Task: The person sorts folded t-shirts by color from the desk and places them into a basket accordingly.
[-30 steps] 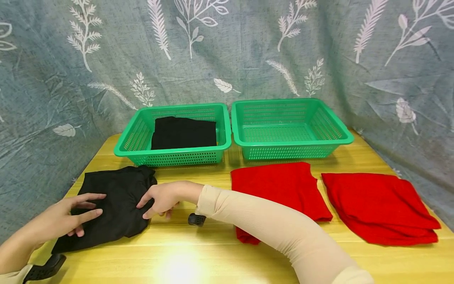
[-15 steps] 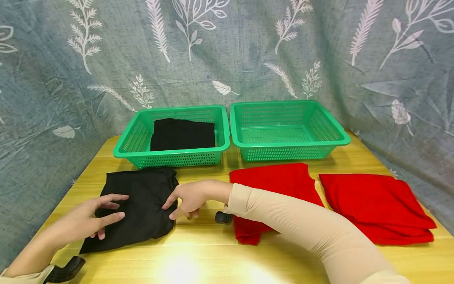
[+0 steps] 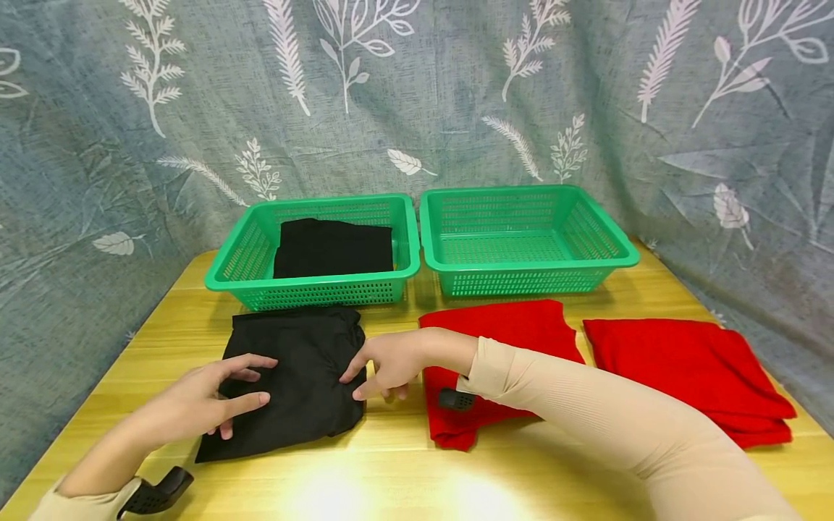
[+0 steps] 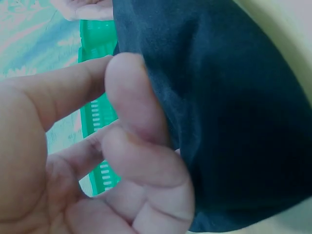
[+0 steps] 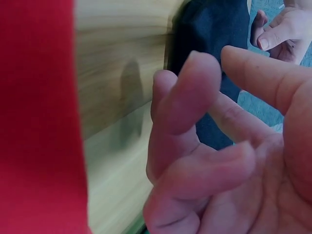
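Note:
A folded black garment [image 3: 300,391] lies flat on the table in front of the left basket, its right side bunched up. My left hand [image 3: 195,398] rests on its left part, fingers spread and loosely bent. At the right edge, my right hand [image 3: 394,362] touches the garment with an extended index finger and thumb; its other fingers curl loosely under. In the left wrist view, dark fabric [image 4: 234,112] lies beside the relaxed fingers. The right wrist view has the black garment [image 5: 209,24] beyond the bent fingers, with nothing pinched between them.
Two green plastic baskets stand side by side at the back. Another folded black garment [image 3: 332,250] is inside the left basket [image 3: 313,293]; the right basket [image 3: 531,278] shows its bare bottom. Two red garments lie at right: one [image 3: 502,325] partly under my forearm, the other [image 3: 684,369] farther right.
The black garment has slid right across the table, with both hands moving along on it. It keeps nearly the same shape. My right forearm now covers more of the red garments.

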Available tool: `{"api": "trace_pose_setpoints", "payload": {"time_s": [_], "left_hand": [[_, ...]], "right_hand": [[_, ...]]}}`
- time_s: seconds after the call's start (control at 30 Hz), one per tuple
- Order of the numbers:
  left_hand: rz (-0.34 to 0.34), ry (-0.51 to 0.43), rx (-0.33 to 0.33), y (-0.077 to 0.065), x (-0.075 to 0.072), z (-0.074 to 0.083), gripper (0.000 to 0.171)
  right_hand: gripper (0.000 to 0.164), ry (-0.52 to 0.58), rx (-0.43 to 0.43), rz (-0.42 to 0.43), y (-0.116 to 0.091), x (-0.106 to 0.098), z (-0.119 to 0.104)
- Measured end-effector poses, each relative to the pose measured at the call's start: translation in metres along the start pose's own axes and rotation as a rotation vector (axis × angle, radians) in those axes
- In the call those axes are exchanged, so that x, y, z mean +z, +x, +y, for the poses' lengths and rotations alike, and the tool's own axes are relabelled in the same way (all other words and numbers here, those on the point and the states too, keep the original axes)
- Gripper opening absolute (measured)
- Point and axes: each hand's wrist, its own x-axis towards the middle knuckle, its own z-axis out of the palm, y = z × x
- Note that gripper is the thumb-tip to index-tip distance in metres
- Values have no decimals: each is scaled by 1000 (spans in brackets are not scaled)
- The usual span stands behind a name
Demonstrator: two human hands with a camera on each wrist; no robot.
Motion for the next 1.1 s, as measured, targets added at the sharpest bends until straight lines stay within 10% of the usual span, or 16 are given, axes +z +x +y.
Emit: {"api": "trace_pose_setpoints", "payload": {"time_s": [0.77,1.1], "left_hand": [[-85,-87,66,8,5,8,64],[29,-91,17,4,-16,-3,69]], "right_hand": [[51,-37,47,-27,-25,-7,11],[67,138,71,13,-27,-14,16]]}}
